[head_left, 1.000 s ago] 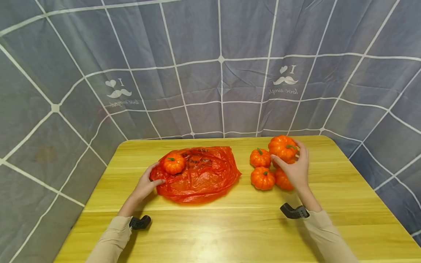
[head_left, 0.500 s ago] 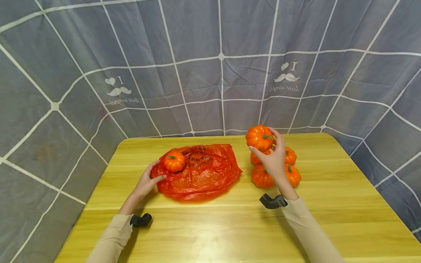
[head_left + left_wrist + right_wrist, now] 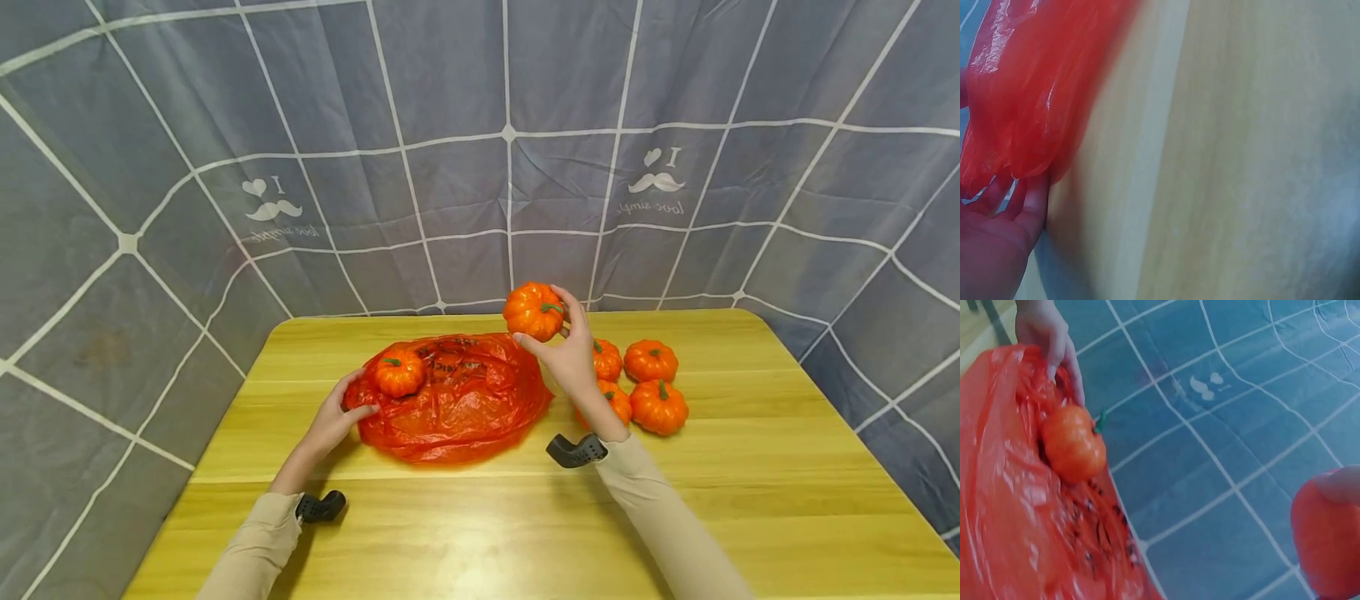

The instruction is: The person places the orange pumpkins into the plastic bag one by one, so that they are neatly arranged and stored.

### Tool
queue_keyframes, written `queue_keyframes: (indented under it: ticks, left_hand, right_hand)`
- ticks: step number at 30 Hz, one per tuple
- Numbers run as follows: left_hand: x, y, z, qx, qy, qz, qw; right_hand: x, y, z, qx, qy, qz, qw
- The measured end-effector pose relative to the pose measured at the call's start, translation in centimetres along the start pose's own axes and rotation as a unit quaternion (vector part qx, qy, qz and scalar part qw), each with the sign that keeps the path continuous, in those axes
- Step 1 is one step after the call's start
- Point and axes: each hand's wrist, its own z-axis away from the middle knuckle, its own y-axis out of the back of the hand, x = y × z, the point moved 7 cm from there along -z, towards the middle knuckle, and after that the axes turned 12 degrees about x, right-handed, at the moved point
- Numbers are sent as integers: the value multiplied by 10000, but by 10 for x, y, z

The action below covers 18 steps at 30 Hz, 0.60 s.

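Note:
In the head view my right hand [image 3: 568, 357] grips a small orange pumpkin [image 3: 531, 312] with a green stem, raised near the table's back edge beyond the right end of a red plastic bag [image 3: 457, 429]. The right wrist view has this held pumpkin [image 3: 1325, 540] at its right side. My left hand [image 3: 330, 423] holds the bag's left end, thumb on the near side. Its fingers [image 3: 1036, 200] go in under the red film in the left wrist view. Another pumpkin [image 3: 400, 372] lies at that end of the bag, close to the left fingers.
Several more pumpkins [image 3: 660, 407] stand grouped on the wooden table [image 3: 465, 533] at the right, partly hidden behind my right forearm. A grey curtain [image 3: 465, 183] with white lines rises behind the table and at both sides.
My right hand has lifted one pumpkin off the group at the right and carried it left toward the bag. The left hand and the bag have stayed nearly still.

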Motion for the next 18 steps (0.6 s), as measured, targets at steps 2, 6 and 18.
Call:
queue_keyframes:
  ticks: [2, 6, 18]
  left_hand:
    - [0, 1, 0, -6, -18, 14, 10000]
    - [0, 1, -1, -8, -81, -24, 10000]
    - [-2, 0, 1, 38, -175, -67, 9998]
  right_hand:
    - [1, -11, 1, -149, -49, 16, 9999]
    - [4, -32, 5, -521, -189, 134, 9984]
    - [26, -83, 24, -1204, -631, 593, 9889]
